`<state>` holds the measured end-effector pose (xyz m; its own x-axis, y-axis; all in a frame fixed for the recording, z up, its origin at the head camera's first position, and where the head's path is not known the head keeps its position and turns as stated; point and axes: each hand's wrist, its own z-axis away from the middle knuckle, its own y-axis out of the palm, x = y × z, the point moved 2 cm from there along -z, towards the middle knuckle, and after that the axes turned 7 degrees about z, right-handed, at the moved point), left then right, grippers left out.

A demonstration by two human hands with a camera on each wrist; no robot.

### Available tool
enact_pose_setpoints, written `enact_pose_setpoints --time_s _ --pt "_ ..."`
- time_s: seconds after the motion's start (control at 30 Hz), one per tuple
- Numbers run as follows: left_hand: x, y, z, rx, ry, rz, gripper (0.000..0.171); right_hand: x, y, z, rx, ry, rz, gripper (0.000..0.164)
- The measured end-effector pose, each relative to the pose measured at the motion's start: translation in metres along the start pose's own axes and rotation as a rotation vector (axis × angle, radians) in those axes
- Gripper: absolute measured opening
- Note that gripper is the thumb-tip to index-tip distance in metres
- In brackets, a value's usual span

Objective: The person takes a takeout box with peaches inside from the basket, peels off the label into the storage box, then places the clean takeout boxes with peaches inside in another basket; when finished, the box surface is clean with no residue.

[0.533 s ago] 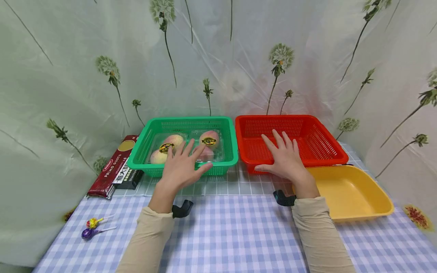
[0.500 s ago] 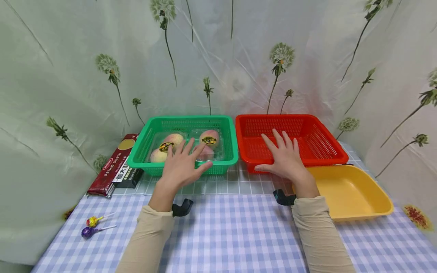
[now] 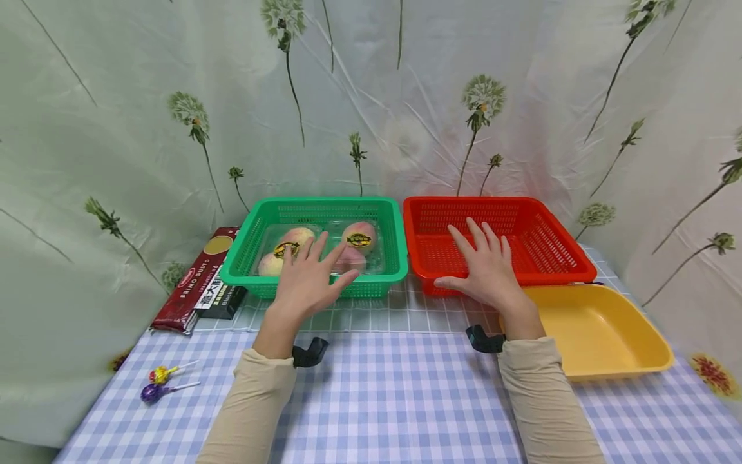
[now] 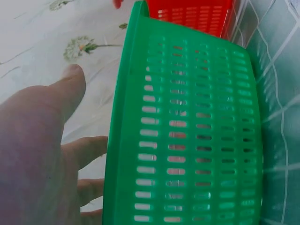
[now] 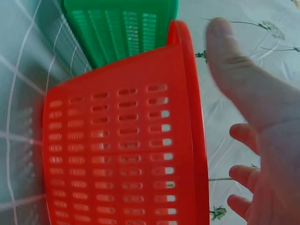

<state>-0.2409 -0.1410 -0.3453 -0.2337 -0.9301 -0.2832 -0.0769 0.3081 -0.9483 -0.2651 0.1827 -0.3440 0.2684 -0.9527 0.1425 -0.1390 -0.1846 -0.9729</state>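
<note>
My left hand (image 3: 305,281) hovers with spread fingers over the front rim of the green basket (image 3: 324,285). Inside that basket lie two clear plastic packs of peaches, a left pack (image 3: 297,237) and a right pack (image 3: 360,235), each with a black and gold label; the fingers partly cover them. My right hand (image 3: 485,267), fingers also spread, is above the front of the red basket (image 3: 431,248). Neither hand holds anything. From the left wrist the green basket's slotted wall (image 4: 187,131) shows beside the thumb; from the right wrist, the red basket's wall (image 5: 122,150).
A yellow tray (image 3: 585,328) stands right of my right forearm, against the red basket. At left lie a dark red spaghetti packet (image 3: 194,280), a black box (image 3: 223,301), a yellow lollipop (image 3: 160,374) and a purple lollipop (image 3: 153,392) on the checked cloth (image 3: 394,399). A curtain (image 3: 400,96) hangs behind.
The head view has shifted slightly, so the baskets and tray appear a little further right. Both hands keep the same spread pose above the baskets.
</note>
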Motion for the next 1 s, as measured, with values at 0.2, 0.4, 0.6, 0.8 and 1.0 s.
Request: enact_pose_setpoints --time_s 0.2,0.4,0.6,0.8,1.0 --pt "0.016 -0.006 -0.003 -0.161 -0.062 0.059 0.075 0.01 0.002 -0.002 -0.134 0.004 -0.345 0.085" --pt "0.041 -0.014 -0.004 -0.379 -0.146 0.178 0.062 0.034 0.01 -0.007 -0.159 -0.039 -0.811 0.059" --pt "0.065 -0.02 -0.002 -0.501 -0.241 0.262 0.055 0.071 0.01 -0.024 -0.015 -0.084 -0.998 0.057" --pt "0.085 -0.02 0.002 -0.548 -0.319 0.295 0.05 0.096 0.014 -0.043 0.184 -0.021 -1.011 0.067" --pt "0.097 -0.02 0.006 -0.524 -0.442 0.284 0.05 0.112 0.016 -0.056 0.312 0.037 -1.03 0.079"
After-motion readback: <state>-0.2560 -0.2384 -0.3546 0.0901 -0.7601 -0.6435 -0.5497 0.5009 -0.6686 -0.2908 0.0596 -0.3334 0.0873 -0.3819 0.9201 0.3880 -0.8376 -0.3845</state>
